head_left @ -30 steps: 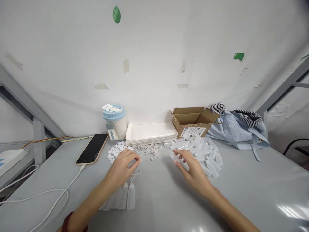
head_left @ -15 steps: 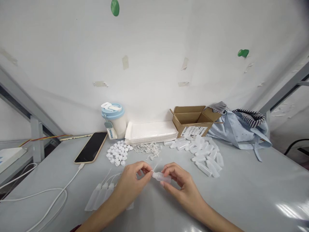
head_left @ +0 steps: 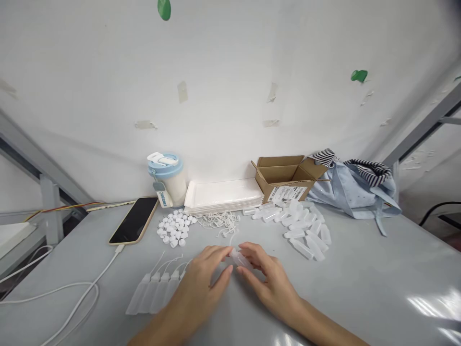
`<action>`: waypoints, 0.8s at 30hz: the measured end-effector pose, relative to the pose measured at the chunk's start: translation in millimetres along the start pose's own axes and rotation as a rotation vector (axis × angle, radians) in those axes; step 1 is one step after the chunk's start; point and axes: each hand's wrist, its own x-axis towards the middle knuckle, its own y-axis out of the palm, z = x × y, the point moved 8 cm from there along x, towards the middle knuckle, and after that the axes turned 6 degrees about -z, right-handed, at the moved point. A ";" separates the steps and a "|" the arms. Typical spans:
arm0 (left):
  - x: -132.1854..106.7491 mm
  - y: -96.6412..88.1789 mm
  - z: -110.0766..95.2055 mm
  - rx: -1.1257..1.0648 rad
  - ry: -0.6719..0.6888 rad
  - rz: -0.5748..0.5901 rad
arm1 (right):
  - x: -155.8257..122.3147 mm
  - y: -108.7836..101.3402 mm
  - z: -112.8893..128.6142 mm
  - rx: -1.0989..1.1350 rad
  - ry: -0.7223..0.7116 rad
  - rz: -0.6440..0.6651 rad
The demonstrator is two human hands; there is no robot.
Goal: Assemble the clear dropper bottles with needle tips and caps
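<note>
I sit at a smooth grey table (head_left: 360,288) that fills the lower half of the frame, with glare on it at the lower right. A white wall (head_left: 230,96) rises behind, with scraps of old tape and green patches (head_left: 359,75) at the upper left and upper right; grey metal bars (head_left: 46,158) slant down both sides. Along the back, from left of centre to right, stand a blue-lidded cup (head_left: 176,187), a stack of white packets (head_left: 225,194), an open cardboard box (head_left: 279,174) and a pale blue bag (head_left: 349,192). A phone (head_left: 135,221) lies at the left with its white cable plugged in.

Just below the centre of the frame, a clear little bottle (head_left: 242,260) lies between my hands. Its long axis slants, neck toward the upper left, base toward the lower right, and a thin tube (head_left: 233,238) sticks up from the neck. My left hand (head_left: 203,281) has thumb and forefinger apart, the forefinger's tip at the neck. My right hand (head_left: 272,278) curls its fingers about the bottle's body; I cannot tell how firmly they grip. At the lower left, finished-looking bottles (head_left: 153,295) lie in a row, tubes pointing away from me
</note>
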 end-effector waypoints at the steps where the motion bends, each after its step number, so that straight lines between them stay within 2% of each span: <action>1: -2.4 1.0 -4.4 0.043 0.070 -0.014 | -0.1 -0.2 0.6 -0.009 -0.011 -0.003; 6: -15.4 9.2 -21.2 0.304 0.334 -0.074 | 0.8 0.4 3.7 -0.010 -0.039 0.014; 12: -26.9 20.3 -31.7 0.576 0.476 -0.159 | 0.5 0.3 -1.3 0.020 0.003 -0.013; 17: -36.8 26.3 -42.0 0.616 0.568 -0.124 | 1.5 -3.3 -7.5 0.068 0.082 -0.030; 20: -36.2 16.0 -48.7 0.537 0.570 -0.171 | 2.6 -5.7 -8.1 0.097 0.122 -0.039; 24: -24.3 -5.2 -47.2 0.396 0.441 -0.292 | 2.7 -5.6 -3.8 0.137 0.134 -0.030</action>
